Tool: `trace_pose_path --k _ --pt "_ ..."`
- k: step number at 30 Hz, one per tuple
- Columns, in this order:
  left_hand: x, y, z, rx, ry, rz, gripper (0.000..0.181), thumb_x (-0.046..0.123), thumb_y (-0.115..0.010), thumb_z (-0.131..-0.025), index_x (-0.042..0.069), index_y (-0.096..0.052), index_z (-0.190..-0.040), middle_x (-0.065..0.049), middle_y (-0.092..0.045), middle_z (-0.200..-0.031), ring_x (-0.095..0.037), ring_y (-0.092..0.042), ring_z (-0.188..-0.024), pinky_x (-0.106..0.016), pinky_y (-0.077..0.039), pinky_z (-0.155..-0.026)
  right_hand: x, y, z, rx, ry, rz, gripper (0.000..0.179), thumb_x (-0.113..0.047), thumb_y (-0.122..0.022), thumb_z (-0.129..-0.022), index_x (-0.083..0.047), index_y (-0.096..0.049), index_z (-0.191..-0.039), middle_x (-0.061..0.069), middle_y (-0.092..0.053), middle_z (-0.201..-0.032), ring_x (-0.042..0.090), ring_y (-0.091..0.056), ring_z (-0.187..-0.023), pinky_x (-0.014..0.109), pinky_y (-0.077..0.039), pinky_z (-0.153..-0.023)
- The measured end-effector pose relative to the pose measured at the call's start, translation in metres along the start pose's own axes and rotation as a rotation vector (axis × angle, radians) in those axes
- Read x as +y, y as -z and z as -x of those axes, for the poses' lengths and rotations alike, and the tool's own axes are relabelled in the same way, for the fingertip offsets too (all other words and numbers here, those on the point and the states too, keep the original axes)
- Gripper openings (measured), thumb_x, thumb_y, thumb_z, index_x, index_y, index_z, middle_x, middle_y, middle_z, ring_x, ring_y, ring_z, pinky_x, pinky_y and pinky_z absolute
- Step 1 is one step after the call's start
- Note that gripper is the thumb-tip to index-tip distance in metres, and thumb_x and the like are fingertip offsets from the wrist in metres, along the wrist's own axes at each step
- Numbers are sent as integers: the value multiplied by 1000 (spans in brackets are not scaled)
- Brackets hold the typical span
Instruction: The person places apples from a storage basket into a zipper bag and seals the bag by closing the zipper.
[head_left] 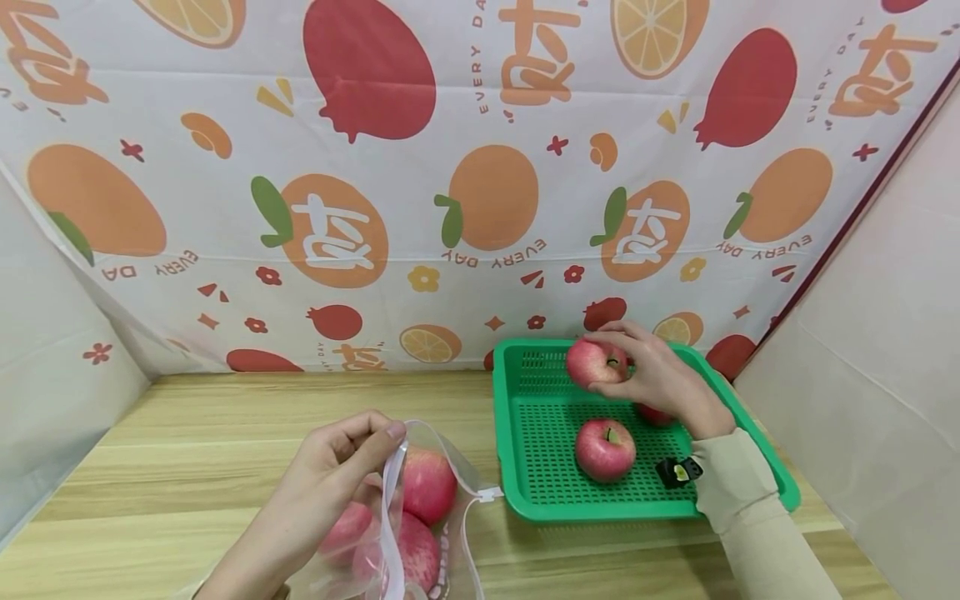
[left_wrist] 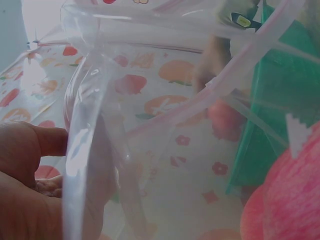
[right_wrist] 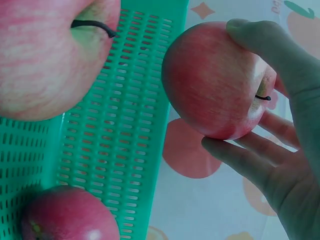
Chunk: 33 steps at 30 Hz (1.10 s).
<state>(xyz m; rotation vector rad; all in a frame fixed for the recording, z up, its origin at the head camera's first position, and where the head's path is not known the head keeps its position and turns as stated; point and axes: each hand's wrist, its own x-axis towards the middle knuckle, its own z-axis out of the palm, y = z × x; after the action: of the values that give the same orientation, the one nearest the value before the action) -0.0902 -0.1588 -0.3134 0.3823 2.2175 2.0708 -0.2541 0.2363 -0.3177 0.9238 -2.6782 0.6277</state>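
My right hand (head_left: 651,371) grips a red apple (head_left: 594,363) over the far side of the green basket (head_left: 504,467). In the right wrist view, thumb and fingers curl round that apple (right_wrist: 215,82), its dark stem facing the palm. Two more apples lie in the basket: one near the middle (head_left: 605,450) and one partly hidden under my right hand (head_left: 654,414). My left hand (head_left: 337,475) pinches the rim of a clear zip bag (head_left: 392,533) between thumb and fingers. Inside the bag sit several apples (head_left: 429,486), and its mouth gapes toward the basket.
The basket stands on a wood-grain table (head_left: 225,442), right of the bag. A fruit-printed cloth (head_left: 420,208) hangs behind as a back wall, with white side walls (head_left: 870,333) at left and right. The bag's white slider (head_left: 489,494) lies close to the basket's left rim.
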Motion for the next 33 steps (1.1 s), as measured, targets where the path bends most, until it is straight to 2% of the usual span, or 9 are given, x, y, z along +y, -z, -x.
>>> trace_pose_path --k 5,14,18,24,33 --pt "0 0 0 2 2 -5 21 20 -54 -107 4 -64 -99 0 -62 -78 -17 -66 -64 -32 -60 -59 -8 6 2 39 45 37 67 -30 -91 -78 -17 -63 -138 11 -58 -140 30 -60 -120 48 -61 -86" --pt "0 -1 0 -3 2 -9 22 21 -53 -107 3 -64 -99 0 -62 -78 -16 -66 -63 -32 -59 -59 -16 14 9 110 121 74 67 -25 -92 -76 -12 -64 -136 13 -60 -138 29 -63 -114 41 -60 -77" --pt "1 -1 0 4 18 -15 22 22 -54 -107 4 -64 -100 0 -62 -78 -17 -65 -63 -31 -59 -59 -19 15 12 155 183 78 68 -22 -94 -73 -10 -65 -134 14 -62 -136 27 -65 -109 38 -60 -72" --pt "4 -2 0 4 31 -16 23 23 -55 -107 4 -64 -101 -1 -62 -78 -18 -65 -63 -31 -59 -60 -24 19 15 209 247 60 71 -16 -95 -70 -10 -65 -134 12 -62 -134 24 -66 -105 38 -61 -71" --pt "2 -3 0 4 13 -18 23 22 -54 -107 2 -64 -101 -1 -62 -78 -16 -65 -62 -32 -59 -59 -30 21 18 234 252 53 73 -14 -95 -68 -12 -65 -134 10 -62 -136 26 -64 -112 42 -62 -76"
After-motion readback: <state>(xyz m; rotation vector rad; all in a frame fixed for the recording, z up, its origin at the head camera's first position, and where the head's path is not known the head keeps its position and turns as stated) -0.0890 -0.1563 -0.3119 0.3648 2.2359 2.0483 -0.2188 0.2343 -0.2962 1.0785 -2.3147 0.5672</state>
